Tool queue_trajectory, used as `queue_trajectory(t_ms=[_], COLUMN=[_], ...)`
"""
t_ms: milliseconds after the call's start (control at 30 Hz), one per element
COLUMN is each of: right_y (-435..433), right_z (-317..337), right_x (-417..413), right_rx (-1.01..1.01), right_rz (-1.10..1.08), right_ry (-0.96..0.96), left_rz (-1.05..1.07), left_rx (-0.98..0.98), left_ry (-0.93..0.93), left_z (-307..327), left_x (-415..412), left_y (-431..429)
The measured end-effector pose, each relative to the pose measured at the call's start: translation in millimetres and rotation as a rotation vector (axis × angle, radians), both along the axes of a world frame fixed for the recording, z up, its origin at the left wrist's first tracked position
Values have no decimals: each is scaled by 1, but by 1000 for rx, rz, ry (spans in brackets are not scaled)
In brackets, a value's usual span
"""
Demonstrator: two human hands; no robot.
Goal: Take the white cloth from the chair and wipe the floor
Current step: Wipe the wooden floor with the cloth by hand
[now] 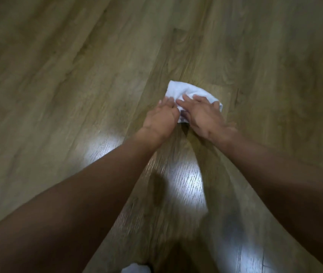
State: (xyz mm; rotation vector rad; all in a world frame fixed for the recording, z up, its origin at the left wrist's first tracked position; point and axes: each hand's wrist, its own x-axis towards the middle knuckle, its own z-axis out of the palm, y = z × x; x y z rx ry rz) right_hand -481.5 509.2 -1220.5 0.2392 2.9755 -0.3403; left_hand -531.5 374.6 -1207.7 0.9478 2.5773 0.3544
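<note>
Both hands (161,117) (206,115) on cloth (178,89), open floor (78,75)

no readable text on the white cloth (184,90), none on the floor (78,75), no labels or numbers

— What do I see of the wearer on my feed?
— Two forearms, bare to the frame edge: left forearm (89,186) from 7 o'clock, right forearm (274,174) from 4 o'clock. The left hand (161,118) and right hand (206,117) are bare too.
— The white patch (136,268) at 6 o'clock?
— Too blurred; I can't tell.
</note>
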Motion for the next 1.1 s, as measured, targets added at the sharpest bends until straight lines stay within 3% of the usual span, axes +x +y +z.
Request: queue_trajectory(t_ms=[200, 300, 400, 533, 733, 867, 933, 1100], right_y=[-36, -16, 1, -22, -26, -4, 3, -37], right_z=[-6, 3, 11, 12, 7, 12, 15, 8], right_x=[48, 29, 2, -1, 35, 1, -14, -13], right_rx=[40, 129, 199, 82, 109, -82, -81, -91], right_rz=[127, 226, 104, 0, -16, -104, -100, -212], right_ry=[-16, -3, -31, -70, -128, -232, -253, -116], left_rz=[-274, -276, -203, -118, -229, -272, -264, -368], left_rx=[-219, -232, -264, -260, -120, -79, -87, -183], left_ry=[217, 255, 233, 79, 180, 131, 139, 144], left_z=[4, 13, 25, 32, 24, 27, 30, 41], left_x=[33, 21, -4, -22, -3, -33, -52, -66], left_y=[-57, -46, -19, -2, -3, 10, 11, -16])
